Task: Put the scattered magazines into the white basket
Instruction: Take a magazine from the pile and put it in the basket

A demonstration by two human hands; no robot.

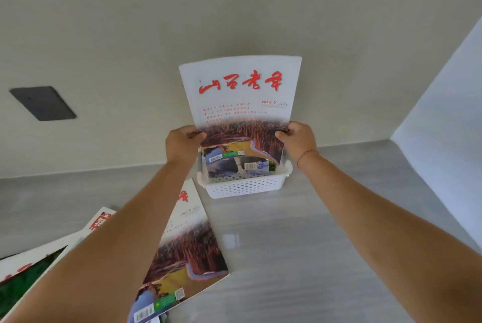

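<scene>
A magazine (240, 95) with a white cover, red brush lettering and a reddish field photo stands upright, its lower edge inside the white perforated basket (242, 187). My left hand (184, 144) grips its left edge and my right hand (300, 140) grips its right edge, both just above the basket rim. More magazines with barcodes (242, 165) sit in the basket in front of it. A matching magazine (187, 252) lies flat on the grey counter under my left forearm. Further left lie other magazines (34, 270), partly hidden by my arm.
The basket stands against a beige wall at the back of the grey counter (300, 244). A dark square plate (43, 103) is set in the wall to the left. A white side wall (448, 119) closes the counter on the right.
</scene>
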